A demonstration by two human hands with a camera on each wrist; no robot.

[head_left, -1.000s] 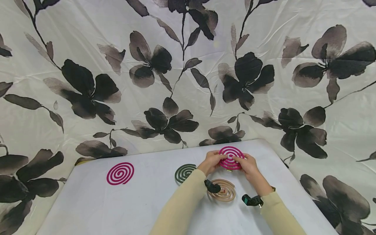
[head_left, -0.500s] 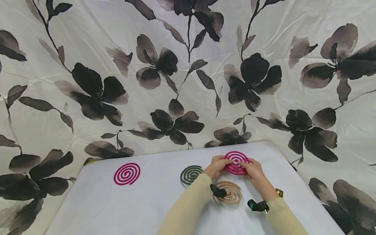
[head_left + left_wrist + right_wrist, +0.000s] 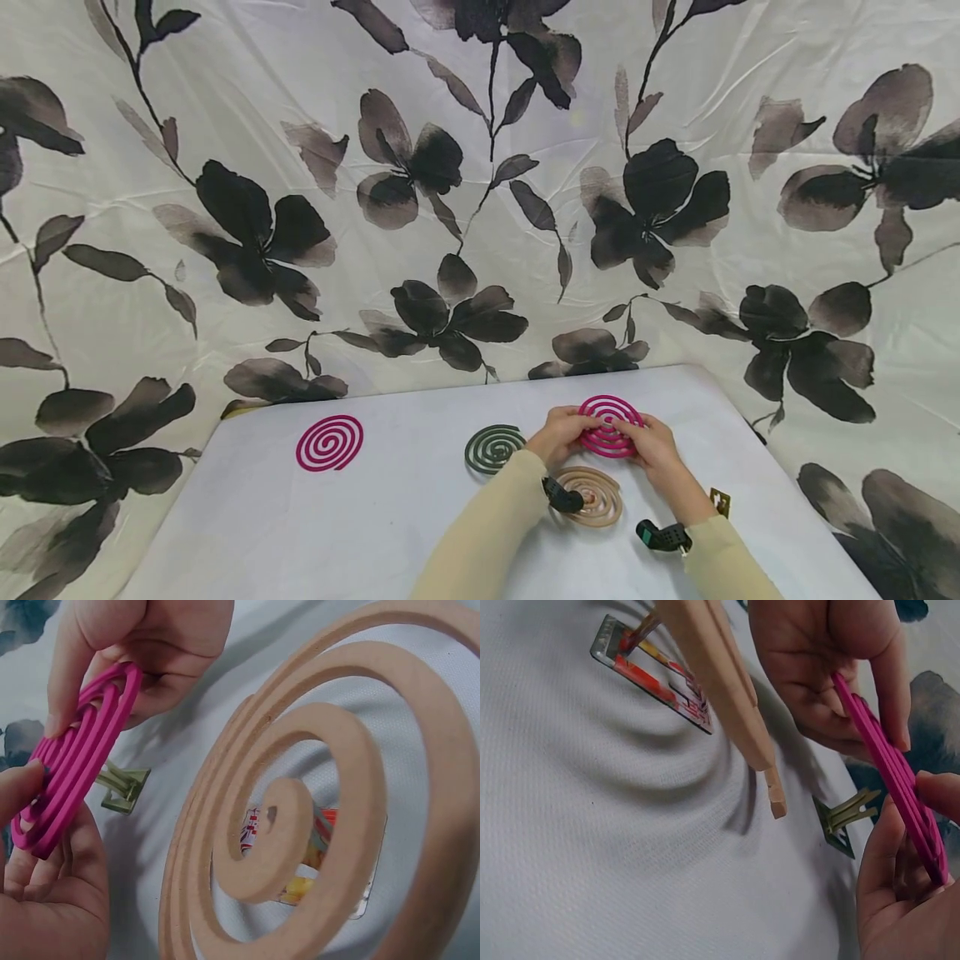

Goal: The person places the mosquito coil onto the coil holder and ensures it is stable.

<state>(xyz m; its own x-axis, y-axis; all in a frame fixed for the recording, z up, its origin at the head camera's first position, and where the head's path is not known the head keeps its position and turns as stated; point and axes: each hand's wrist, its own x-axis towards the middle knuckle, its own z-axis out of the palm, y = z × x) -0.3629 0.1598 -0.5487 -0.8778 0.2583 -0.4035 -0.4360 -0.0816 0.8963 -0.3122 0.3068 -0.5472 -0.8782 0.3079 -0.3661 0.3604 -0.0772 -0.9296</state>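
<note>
Both hands hold a pink mosquito coil (image 3: pixel 610 426), raised and tilted above the table's far right part. My left hand (image 3: pixel 562 435) pinches its left side, with the thumb on the face and fingers behind. From the right, my right hand (image 3: pixel 662 450) pinches it the same way. In the left wrist view, a small metal coil stand (image 3: pixel 126 787) with upright prongs sits on the table just beyond the pink coil. Nearer to me, a tan mosquito coil (image 3: pixel 600 481) rests raised on a printed metal stand (image 3: pixel 656 679). The left wrist camera partly covers the tan coil.
A green mosquito coil (image 3: pixel 491 448) lies left of the hands, partly behind the left wrist. Farther left is another pink coil (image 3: pixel 330 442). A gold-coloured metal piece (image 3: pixel 720 502) shows beside the right wrist. Floral cloth (image 3: pixel 450 208) hangs behind the white table (image 3: pixel 300 533).
The head view has shifted, so everything appears farther right. Both hands keep hold of the pink coil, which has come slightly closer to the tan coil. The other coils stay put on the table.
</note>
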